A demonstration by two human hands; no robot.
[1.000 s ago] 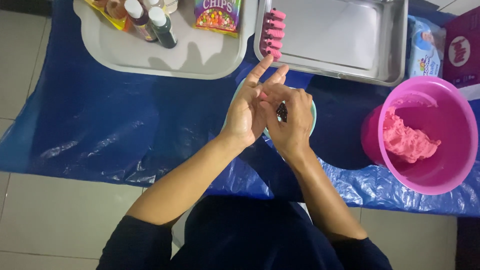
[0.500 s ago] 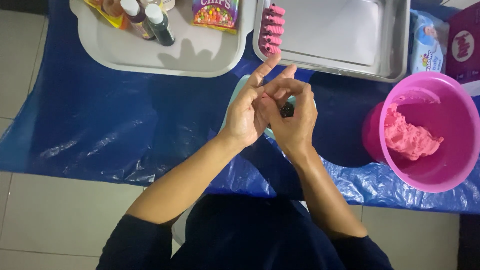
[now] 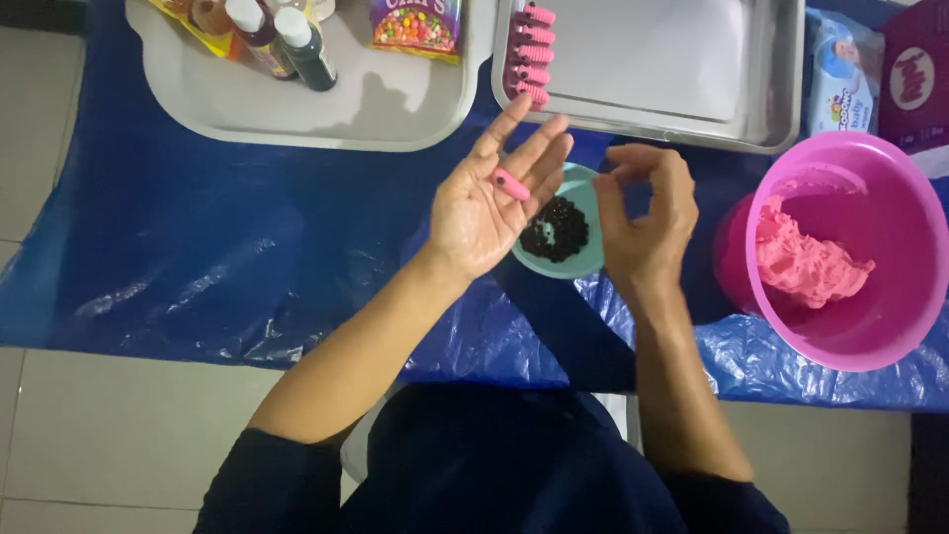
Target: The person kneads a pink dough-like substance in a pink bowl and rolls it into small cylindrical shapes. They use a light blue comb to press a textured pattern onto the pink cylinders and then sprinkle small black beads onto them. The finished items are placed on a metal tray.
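So the left hand (image 3: 484, 213) is held flat and palm up, fingers spread, with a small pink dough roll (image 3: 511, 184) lying loose across the base of the fingers, nothing gripping it. Just beside it the right hand (image 3: 643, 222) hovers with thumb and fingertips pinched together; can't tell if there's anything between them. Both sit over a little teal bowl (image 3: 585, 196) of dark bits on the blue plastic sheet (image 3: 198, 227). More pink rolls (image 3: 530, 54) line the edge of the metal tray (image 3: 771, 99), and a pink basin (image 3: 890, 326) holds a lump of pink dough (image 3: 806, 265).
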